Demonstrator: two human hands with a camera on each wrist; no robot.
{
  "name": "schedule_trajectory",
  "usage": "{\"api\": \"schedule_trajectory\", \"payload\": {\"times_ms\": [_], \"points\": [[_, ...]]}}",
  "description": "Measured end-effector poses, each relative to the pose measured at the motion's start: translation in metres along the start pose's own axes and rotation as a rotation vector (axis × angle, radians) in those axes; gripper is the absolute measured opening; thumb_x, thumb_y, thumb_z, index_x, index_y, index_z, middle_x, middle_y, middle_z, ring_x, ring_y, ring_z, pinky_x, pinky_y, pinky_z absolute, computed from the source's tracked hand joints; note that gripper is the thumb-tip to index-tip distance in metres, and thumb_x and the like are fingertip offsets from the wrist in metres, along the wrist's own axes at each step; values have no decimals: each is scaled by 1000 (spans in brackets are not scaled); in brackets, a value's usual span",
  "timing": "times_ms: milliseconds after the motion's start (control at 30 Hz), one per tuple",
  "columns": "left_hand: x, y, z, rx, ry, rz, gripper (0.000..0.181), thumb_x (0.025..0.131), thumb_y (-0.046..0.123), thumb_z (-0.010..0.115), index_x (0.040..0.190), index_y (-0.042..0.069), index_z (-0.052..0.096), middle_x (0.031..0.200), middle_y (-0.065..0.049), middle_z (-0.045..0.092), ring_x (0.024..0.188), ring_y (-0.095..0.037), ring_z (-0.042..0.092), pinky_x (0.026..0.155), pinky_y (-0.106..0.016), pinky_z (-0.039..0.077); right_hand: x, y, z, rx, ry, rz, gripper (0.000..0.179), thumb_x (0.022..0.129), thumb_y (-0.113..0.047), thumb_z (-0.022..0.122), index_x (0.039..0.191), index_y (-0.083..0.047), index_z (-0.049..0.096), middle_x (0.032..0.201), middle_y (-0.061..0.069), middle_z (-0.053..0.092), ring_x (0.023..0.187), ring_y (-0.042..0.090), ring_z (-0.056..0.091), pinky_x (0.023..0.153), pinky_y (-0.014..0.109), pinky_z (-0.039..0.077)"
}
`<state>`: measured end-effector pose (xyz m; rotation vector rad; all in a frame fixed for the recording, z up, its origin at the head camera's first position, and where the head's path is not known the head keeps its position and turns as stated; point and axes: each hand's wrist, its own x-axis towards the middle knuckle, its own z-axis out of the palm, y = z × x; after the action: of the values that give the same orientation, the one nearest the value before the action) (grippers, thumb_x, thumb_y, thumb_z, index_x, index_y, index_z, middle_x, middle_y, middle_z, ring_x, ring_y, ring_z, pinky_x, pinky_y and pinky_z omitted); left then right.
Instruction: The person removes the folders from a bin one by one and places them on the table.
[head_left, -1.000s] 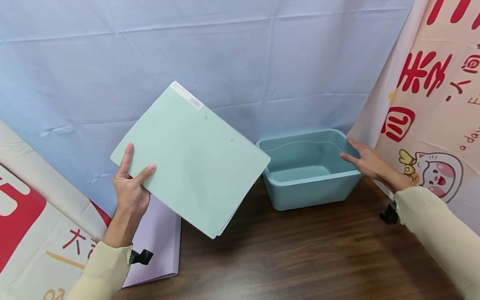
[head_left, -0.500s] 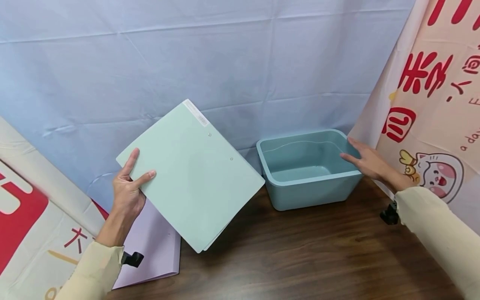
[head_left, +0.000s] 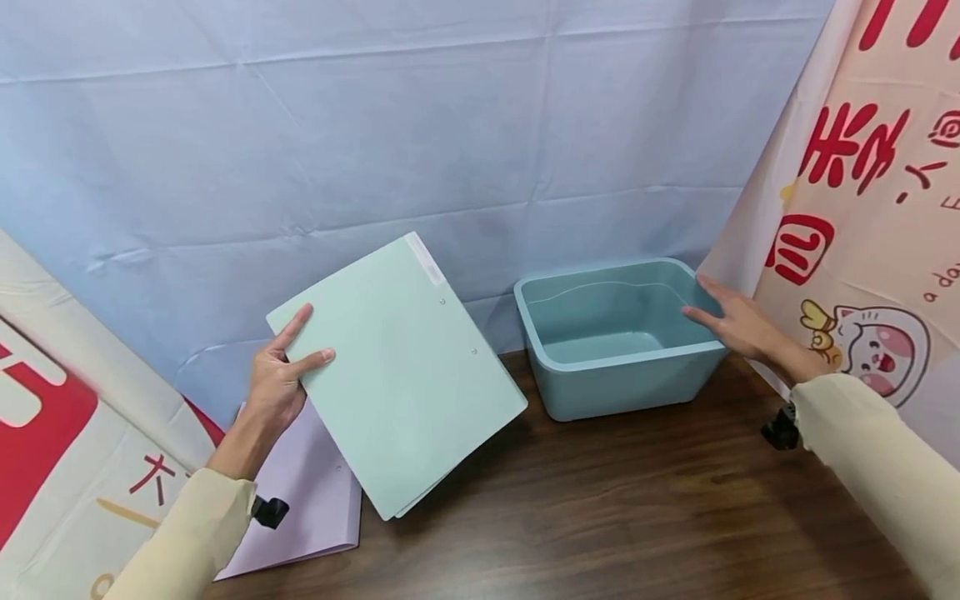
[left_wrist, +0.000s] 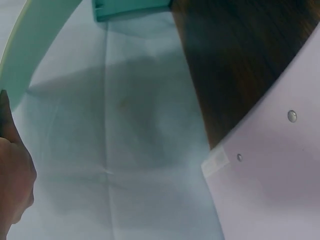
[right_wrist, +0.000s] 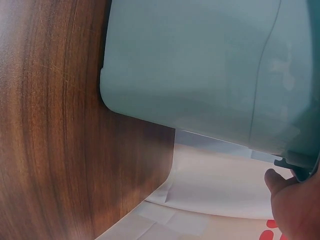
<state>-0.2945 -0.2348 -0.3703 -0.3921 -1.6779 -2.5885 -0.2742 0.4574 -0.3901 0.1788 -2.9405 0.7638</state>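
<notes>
My left hand (head_left: 281,379) holds a mint green folder (head_left: 405,375) by its left edge, thumb and index finger on the front cover, the other fingers hidden behind. The folder is tilted, with a white label and two rivets along its upper right side. In the left wrist view the hand (left_wrist: 15,185) and part of the folder (left_wrist: 35,40) show at the left. My right hand (head_left: 738,321) grips the right rim of a blue-green plastic bin (head_left: 622,387), thumb over the inside. In the right wrist view a fingertip curls below the rim, beside the bin's wall (right_wrist: 190,65).
A lilac folder (head_left: 315,500) lies on the brown wooden table (head_left: 562,517), partly under my left forearm and the green folder. Behind hangs a pale blue cloth (head_left: 375,125). Printed banners (head_left: 847,250) stand at both sides, the right one close to the bin.
My left hand has turned the green folder clockwise to a steeper slant; the folder's top has sunk and the hand has shifted a little right. My right hand and the bin stay put.
</notes>
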Motion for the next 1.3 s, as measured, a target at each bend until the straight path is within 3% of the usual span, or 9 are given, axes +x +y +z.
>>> {"api": "schedule_trajectory", "payload": {"times_ms": [133,233,467,667,933,1067,1167,1300], "points": [[5,-8,0,20,-21,-35,88,86,-30,66,158,20,53,143,2,62,118,-10,70,86,-34,63,0,1,-1,-6,-6,4,90,109,-50,52,169,-4,3,171,34,11,156,57,11,120,78,13],[9,-13,0,46,-33,-63,88,87,-28,67,159,21,52,141,3,62,118,-10,70,86,-33,63,0,2,-1,-6,-7,3,90,110,-50,51,169,-4,2,171,34,10,156,58,11,119,78,13],[15,-28,4,124,-68,-136,89,87,-23,71,162,18,46,156,-3,51,120,-9,68,90,-30,62,-1,0,-1,0,-6,7,89,110,-50,51,169,-4,2,171,34,9,156,58,11,120,78,13],[22,-42,5,171,-90,-218,89,87,-19,74,163,18,45,171,-7,33,121,-9,66,90,-30,62,-1,-1,-1,-8,3,1,88,110,-49,50,169,-3,3,171,35,10,155,59,12,119,79,14],[28,-57,7,208,-107,-243,88,87,-20,73,162,17,46,173,-7,30,116,-10,69,87,-31,63,0,2,1,-26,21,-13,86,111,-46,50,169,-1,6,169,36,14,154,60,16,118,79,16],[32,-61,6,248,-127,-257,87,88,-16,76,162,19,46,176,-3,23,123,-12,67,90,-30,62,-1,1,1,-22,26,-21,85,111,-44,51,168,0,7,169,37,15,153,60,16,119,79,16],[35,-64,4,295,-143,-277,86,88,-13,78,161,21,48,176,1,21,138,-19,57,95,-30,60,-2,0,1,-22,29,-26,84,111,-44,51,168,1,8,169,37,15,153,60,17,119,78,17],[40,-68,0,388,-167,-282,83,88,-8,80,160,20,50,177,2,20,162,-19,15,113,-26,45,-2,0,0,-26,27,-19,85,111,-45,50,169,0,7,169,37,15,153,60,16,118,78,17]]}}
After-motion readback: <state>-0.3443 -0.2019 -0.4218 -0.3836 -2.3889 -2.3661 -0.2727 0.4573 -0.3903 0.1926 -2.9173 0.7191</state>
